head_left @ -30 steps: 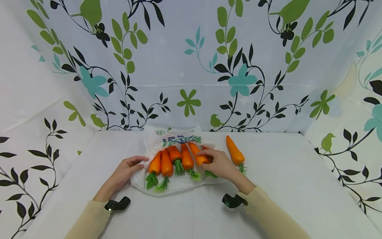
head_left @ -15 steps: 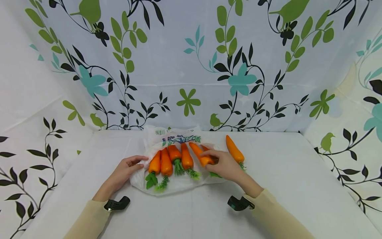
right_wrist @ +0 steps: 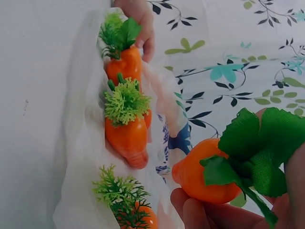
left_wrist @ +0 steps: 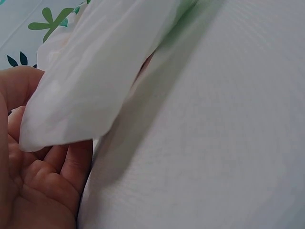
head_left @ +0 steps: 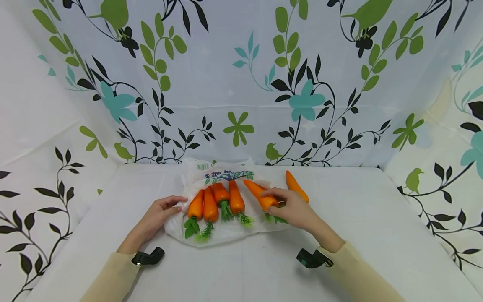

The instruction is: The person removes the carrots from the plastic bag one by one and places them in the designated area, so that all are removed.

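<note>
My left hand (head_left: 160, 216) grips the left edge of a white plastic bag (head_left: 226, 235), its fingers and thumb around a fold of the film (left_wrist: 81, 90). Several toy carrots (head_left: 210, 205) lie side by side on the bag, green tops toward me. At the bag's right side my right hand (head_left: 294, 209) has its fingers curled on a broad-leaved toy carrot (right_wrist: 205, 169), whose body is mostly hidden from the head view. A feathery-topped carrot (head_left: 258, 195) shows right at those fingertips, its narrow end pointing away from me.
One more toy carrot (head_left: 296, 186) lies on the white tablecloth (head_left: 358, 201) beyond the right hand, its top covered by the hand. Behind the table hangs a leaf-patterned cloth (head_left: 203, 75). A black wrist device (head_left: 149, 256) sits at each sleeve.
My right hand has moved to the right, and the feathery-topped carrot and the broad leaves have shifted right with it. The left hand stays where it was on the bag.
</note>
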The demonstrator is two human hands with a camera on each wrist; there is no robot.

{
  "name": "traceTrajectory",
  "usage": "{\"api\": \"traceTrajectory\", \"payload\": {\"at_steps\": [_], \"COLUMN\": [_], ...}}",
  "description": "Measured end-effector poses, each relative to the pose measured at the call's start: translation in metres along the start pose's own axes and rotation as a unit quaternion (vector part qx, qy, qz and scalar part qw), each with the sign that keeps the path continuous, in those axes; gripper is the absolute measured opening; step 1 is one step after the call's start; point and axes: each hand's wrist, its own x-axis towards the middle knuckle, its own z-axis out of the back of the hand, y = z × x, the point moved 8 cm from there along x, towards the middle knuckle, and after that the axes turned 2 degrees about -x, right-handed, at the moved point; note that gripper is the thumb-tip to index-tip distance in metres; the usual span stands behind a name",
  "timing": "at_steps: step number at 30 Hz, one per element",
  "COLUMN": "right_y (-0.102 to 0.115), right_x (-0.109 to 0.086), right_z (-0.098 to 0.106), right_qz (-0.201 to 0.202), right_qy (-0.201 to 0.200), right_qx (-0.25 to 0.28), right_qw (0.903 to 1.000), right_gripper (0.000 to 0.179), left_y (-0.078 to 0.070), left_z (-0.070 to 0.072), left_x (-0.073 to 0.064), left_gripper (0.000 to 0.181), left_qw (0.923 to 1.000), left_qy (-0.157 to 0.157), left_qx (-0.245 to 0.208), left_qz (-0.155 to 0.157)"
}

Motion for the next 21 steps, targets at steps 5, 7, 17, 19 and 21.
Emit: {"api": "traceTrajectory", "payload": {"at_steps": [5, 7, 17, 19, 21], "right_y": [0.0, 0.0, -0.004, -0.007, -0.01], "right_x": [-0.006, -0.009, -0.026, -0.03, -0.034], "right_z": [0.005, 0.008, 0.024, 0.027, 0.03], "right_qz": [0.005, 0.008, 0.011, 0.006, -0.003], "right_qy": [0.003, 0.002, -0.02, -0.023, -0.027], "right_qx": [0.018, 0.021, -0.001, -0.005, -0.006], "right_qw": [0.9998, 0.9997, 0.9997, 0.9997, 0.9996], "right_gripper": [0.033, 0.033, 0.03, 0.031, 0.032], "left_y": [0.0, 0.0, 0.001, 0.001, 0.001], "left_z": [0.0, 0.0, 0.001, 0.001, 0.001], "left_x": [0.001, 0.0, 0.0, 0.0, 0.0], "left_gripper": [0.033, 0.033, 0.034, 0.034, 0.034], "left_qw": [1.0, 1.0, 1.0, 1.0, 1.0], "left_qy": [0.001, 0.001, 0.001, 0.002, 0.003], "left_qx": [0.002, 0.003, 0.001, -0.003, -0.006], "left_qz": [0.001, 0.0, 0.002, 0.003, 0.004]}}
